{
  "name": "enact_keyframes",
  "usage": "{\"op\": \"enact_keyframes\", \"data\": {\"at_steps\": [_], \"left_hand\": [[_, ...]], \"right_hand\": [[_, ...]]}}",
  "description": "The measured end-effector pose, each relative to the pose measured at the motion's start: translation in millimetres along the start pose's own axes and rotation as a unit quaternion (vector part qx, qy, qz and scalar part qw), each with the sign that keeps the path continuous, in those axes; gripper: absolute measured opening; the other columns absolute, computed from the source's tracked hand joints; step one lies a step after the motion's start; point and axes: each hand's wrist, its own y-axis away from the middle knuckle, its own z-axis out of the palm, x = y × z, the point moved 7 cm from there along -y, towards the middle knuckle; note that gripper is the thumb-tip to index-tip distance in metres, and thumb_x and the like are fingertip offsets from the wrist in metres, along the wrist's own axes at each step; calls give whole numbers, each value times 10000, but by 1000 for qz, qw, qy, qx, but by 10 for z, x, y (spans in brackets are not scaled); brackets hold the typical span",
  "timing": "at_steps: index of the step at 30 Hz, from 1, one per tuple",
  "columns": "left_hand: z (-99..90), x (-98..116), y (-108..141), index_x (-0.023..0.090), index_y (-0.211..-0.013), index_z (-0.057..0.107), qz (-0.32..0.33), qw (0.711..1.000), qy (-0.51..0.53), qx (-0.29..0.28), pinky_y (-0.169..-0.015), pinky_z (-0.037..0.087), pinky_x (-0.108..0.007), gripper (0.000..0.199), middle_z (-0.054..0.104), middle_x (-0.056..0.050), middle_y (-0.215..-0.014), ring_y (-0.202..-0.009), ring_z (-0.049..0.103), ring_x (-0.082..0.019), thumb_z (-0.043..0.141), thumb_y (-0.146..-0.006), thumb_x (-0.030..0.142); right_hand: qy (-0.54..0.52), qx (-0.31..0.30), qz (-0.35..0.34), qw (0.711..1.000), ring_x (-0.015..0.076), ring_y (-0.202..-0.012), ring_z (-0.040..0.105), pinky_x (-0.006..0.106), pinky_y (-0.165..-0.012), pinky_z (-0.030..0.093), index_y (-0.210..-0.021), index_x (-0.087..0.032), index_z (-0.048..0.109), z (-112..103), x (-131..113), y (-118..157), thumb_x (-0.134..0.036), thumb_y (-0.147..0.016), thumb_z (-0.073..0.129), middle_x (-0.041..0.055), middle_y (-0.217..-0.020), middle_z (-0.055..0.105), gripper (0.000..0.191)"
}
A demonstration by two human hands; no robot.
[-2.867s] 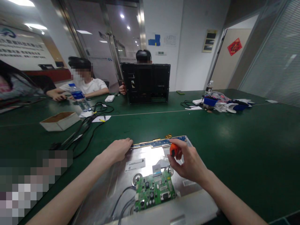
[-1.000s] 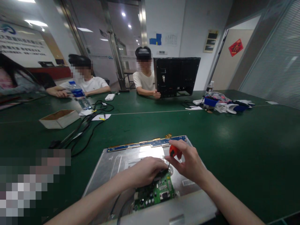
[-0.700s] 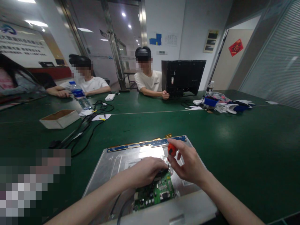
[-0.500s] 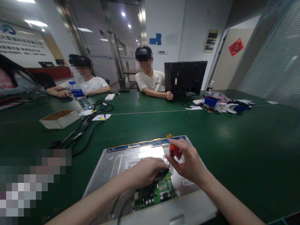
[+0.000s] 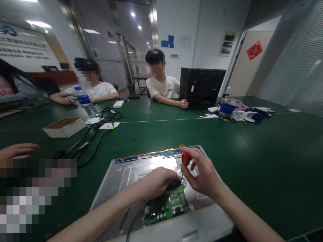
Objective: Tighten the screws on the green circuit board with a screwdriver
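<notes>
My right hand (image 5: 203, 169) grips a screwdriver (image 5: 186, 158) by its red-orange and black handle, thumb and fingers around it. Its thin shaft points down at the far corner of a green circuit board (image 5: 176, 200). My left hand (image 5: 164, 181) is curled over the board's far side, close to the shaft; its fingertips are hidden, so what they hold cannot be made out. The board is on a silvery metal panel (image 5: 111, 183), which has a blue circuit strip (image 5: 151, 155) along its far edge.
Black cables (image 5: 92, 137) and an open box (image 5: 64, 128) lie to the left, near a water bottle (image 5: 85, 102). Across the green table (image 5: 156, 131), a person's hand (image 5: 183, 104) touches a black monitor (image 5: 203, 85). Another person's hand (image 5: 19, 150) is at the left edge.
The screwdriver handle has turned and shifted slightly in my right hand. My left hand stays nearly still. Another person's hand has appeared at the left, and the monitor across has moved slightly right.
</notes>
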Motion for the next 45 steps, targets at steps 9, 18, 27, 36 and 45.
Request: {"op": "enact_keyframes", "data": {"at_steps": [9, 18, 27, 36, 45], "left_hand": [[-10, -8, 2, 205, -1012, 704, 40, 999, 13, 20, -737, 461, -238, 380, 730, -39, -954, -833, 644, -182, 442, -804, 25], [-15, 15, -27, 193, -984, 702, 39, 999, 19, -3, -690, 440, -216, 400, 722, -17, -873, -779, 630, -163, 454, -744, -8], [-23, 4, -7, 183, -946, 700, 55, 998, 15, 9, -686, 434, -212, 333, 707, -25, -858, -766, 625, -158, 457, -796, 13], [-17, 16, -17, 183, -954, 703, 50, 998, 30, -1, -713, 446, -219, 311, 716, -23, -875, -805, 640, -171, 472, -826, 18], [-25, 0, -3, 197, -944, 710, 59, 998, 5, 14, -686, 442, -213, 327, 720, -14, -870, -781, 635, -164, 474, -810, 15]], "right_hand": [[9, 8, -30, 999, 136, -677, 547, 237, -504, 475, -1277, -268, 406, -17, -26, -10, -202, -860, 610, 5, -866, 556, 469], [-2, -17, -5, 1000, 151, -755, 597, 257, -564, 525, -1366, -205, 365, -7, -42, -7, -113, -856, 509, 83, -1032, 623, 538], [-16, -1, -35, 999, 135, -673, 563, 240, -531, 480, -1282, -256, 426, -14, -59, -12, -118, -842, 590, -2, -841, 600, 490], [-32, -16, -31, 999, 144, -751, 605, 249, -555, 513, -1357, -229, 390, -27, -94, -22, -96, -850, 522, 60, -992, 650, 541], [-2, 12, -45, 999, 132, -658, 567, 240, -538, 473, -1244, -257, 452, -42, -75, -1, -121, -842, 575, -8, -806, 613, 442]]}}
